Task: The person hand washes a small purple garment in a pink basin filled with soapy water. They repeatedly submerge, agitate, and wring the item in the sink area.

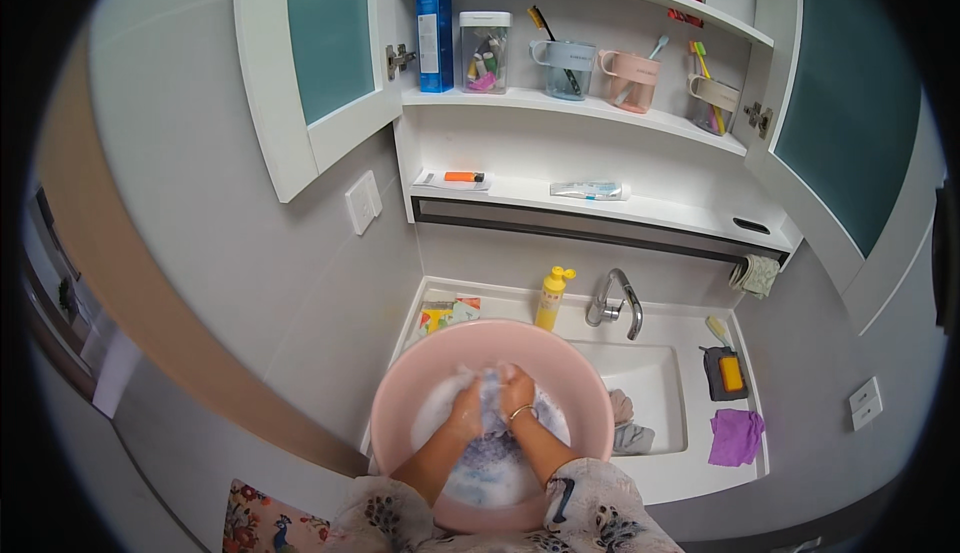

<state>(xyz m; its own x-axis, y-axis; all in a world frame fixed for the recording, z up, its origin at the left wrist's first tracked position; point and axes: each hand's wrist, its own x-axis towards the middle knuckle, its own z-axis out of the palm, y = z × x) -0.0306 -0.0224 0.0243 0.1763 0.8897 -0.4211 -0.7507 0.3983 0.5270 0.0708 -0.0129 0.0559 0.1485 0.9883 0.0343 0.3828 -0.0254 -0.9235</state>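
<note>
Our left hand (465,411) and right hand (516,391) grip a pale cloth (490,405) inside the pink basin (398,398).
Both are closed on the bunched fabric, near each other, with white foam (505,491) around. Behind the basin, a yellow bottle (550,301) stands on our white tabletop (680,478) near a chrome faucet (603,311); rightward, a grey cloth (632,440) lies in the sink (645,373), a purple cloth (736,437) beyond.

Motion blurs the left hand (466,411) and right hand (515,389), and foam obscures how far the cloth (491,405) they grip spreads. The pink basin (398,378) hides the left part of the sink (660,383) and the yellow bottle's (549,298) foot. Both sleeves (592,498) are cropped nearest.
</note>
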